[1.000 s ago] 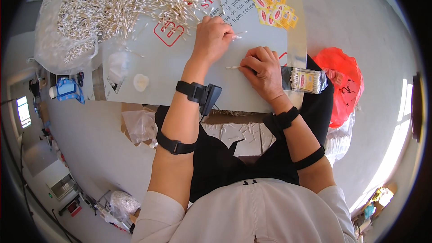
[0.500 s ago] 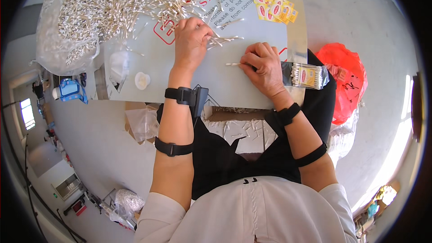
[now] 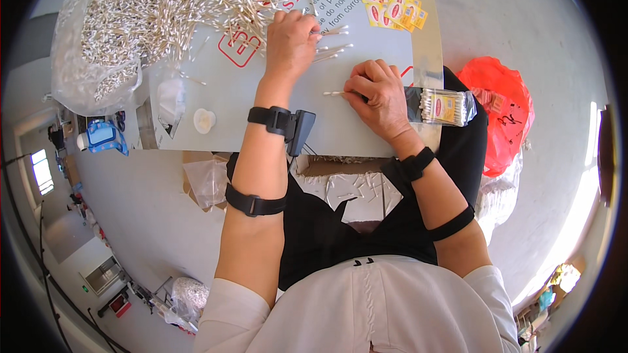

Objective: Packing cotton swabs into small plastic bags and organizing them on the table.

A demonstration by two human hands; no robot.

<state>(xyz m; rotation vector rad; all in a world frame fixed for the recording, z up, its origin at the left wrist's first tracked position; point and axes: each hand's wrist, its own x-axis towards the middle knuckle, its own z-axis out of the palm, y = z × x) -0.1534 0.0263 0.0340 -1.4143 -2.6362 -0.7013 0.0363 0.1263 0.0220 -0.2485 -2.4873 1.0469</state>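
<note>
My left hand [image 3: 291, 44] is closed over the table, its fingertips pinching at a cotton swab [image 3: 335, 31]. A few loose swabs [image 3: 335, 50] lie just below those fingertips. To the right, my right hand [image 3: 377, 99] is also closed, knuckles up. White swab tips [image 3: 331, 93] stick out to the left of its fingers; how many it holds is hidden. Beyond that wrist lies a clear pack of swabs [image 3: 446, 106] with a yellow card inside. A large heap of cotton swabs [image 3: 147, 16] spills from a clear plastic bag [image 3: 63, 78] at the far left.
Several yellow cards [image 3: 396, 6] lie at the table's [image 3: 255, 136] far right. A small white round lid [image 3: 204, 121] sits near the front left edge. A red plastic bag [image 3: 500, 117] hangs or stands right of my leg. Below the table edge is a box with scattered swabs [image 3: 347, 188].
My left hand has moved right and slightly away from me, with its fingers now at a different swab. The right hand stays in nearly the same place, still closed on swabs.
</note>
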